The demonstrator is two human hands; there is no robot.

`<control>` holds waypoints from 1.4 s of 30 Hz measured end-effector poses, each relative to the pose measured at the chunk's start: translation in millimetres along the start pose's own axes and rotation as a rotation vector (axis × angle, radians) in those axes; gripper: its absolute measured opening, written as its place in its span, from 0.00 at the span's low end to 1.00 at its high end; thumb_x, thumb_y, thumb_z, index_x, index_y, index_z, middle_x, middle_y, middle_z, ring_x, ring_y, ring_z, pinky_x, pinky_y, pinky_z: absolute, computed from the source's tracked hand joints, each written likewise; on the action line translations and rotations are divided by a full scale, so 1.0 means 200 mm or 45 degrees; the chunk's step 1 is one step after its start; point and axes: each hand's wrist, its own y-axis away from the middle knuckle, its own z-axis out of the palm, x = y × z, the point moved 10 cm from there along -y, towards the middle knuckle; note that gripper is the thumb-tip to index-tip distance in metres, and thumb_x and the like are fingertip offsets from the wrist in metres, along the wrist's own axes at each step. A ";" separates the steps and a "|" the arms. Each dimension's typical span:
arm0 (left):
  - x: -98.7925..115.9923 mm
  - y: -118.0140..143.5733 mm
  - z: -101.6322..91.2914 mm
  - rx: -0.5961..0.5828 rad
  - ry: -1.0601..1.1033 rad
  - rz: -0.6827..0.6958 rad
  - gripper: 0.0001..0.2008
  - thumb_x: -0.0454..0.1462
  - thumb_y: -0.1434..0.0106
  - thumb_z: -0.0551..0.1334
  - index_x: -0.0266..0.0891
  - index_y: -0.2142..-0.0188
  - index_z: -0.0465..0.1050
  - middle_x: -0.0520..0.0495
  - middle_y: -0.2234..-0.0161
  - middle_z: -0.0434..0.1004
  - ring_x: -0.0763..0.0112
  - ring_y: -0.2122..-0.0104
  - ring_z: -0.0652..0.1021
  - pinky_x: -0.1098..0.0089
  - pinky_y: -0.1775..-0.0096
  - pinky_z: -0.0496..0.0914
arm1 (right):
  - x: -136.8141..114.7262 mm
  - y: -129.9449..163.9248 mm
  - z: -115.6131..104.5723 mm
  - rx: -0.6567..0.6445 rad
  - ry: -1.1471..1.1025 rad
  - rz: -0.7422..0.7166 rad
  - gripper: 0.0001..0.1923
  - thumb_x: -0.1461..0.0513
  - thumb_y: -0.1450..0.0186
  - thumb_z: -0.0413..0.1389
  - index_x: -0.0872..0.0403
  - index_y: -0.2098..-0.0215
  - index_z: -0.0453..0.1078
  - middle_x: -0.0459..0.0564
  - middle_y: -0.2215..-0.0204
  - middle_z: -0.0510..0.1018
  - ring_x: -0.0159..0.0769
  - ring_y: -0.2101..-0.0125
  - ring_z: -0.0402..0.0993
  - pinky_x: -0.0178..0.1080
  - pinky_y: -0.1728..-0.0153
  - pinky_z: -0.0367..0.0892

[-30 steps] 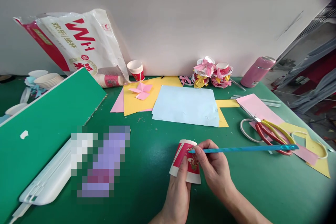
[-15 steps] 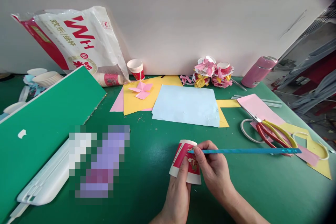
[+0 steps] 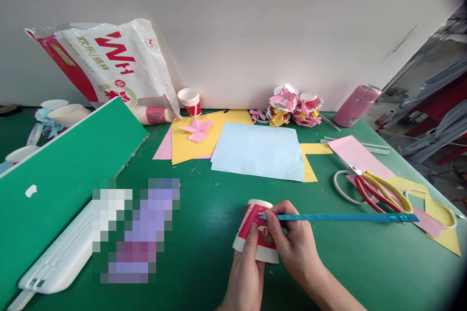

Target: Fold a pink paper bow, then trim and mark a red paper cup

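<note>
A red and white paper cup (image 3: 251, 218) is tilted over the green table, its narrow base pointing away from me. My left hand (image 3: 247, 262) is closed around it from below, thumb pressed on the printed side. In my right hand (image 3: 292, 233) a long blue pencil (image 3: 339, 217) is pinched between thumb and fingers. Its tip is at the red print near the cup's narrow end; whether it touches I cannot tell. The pencil's far end extends right, over the scissors' handles.
Scissors (image 3: 374, 189) with red and yellow handles lie on coloured paper strips at the right. A light blue sheet (image 3: 257, 150), decorated cups (image 3: 284, 99) and a pink bottle (image 3: 357, 105) are behind. At left are a green board (image 3: 76, 155) and a white glue gun (image 3: 58, 260).
The whole view has shifted slightly, so most things appear a little lower. Both hands keep their hold on the cup and pencil; the pencil tip has moved slightly on the print.
</note>
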 end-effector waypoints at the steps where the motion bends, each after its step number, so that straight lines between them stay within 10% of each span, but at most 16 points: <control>1: 0.00 0.00 0.00 0.006 0.003 -0.003 0.15 0.42 0.41 0.60 0.43 0.55 0.74 0.46 0.56 0.78 0.57 0.51 0.73 0.61 0.45 0.61 | 0.01 0.00 0.00 -0.001 0.009 0.003 0.08 0.61 0.35 0.50 0.52 0.73 0.60 0.40 0.84 0.64 0.28 0.84 0.58 0.31 0.83 0.54; 42: 0.02 0.00 0.02 -0.039 -0.037 0.035 0.14 0.42 0.39 0.58 0.41 0.55 0.73 0.46 0.58 0.78 0.59 0.45 0.66 0.62 0.43 0.57 | 0.05 -0.01 0.01 0.001 -0.067 0.094 0.10 0.58 0.35 0.49 0.52 0.73 0.60 0.40 0.85 0.63 0.28 0.85 0.57 0.31 0.84 0.53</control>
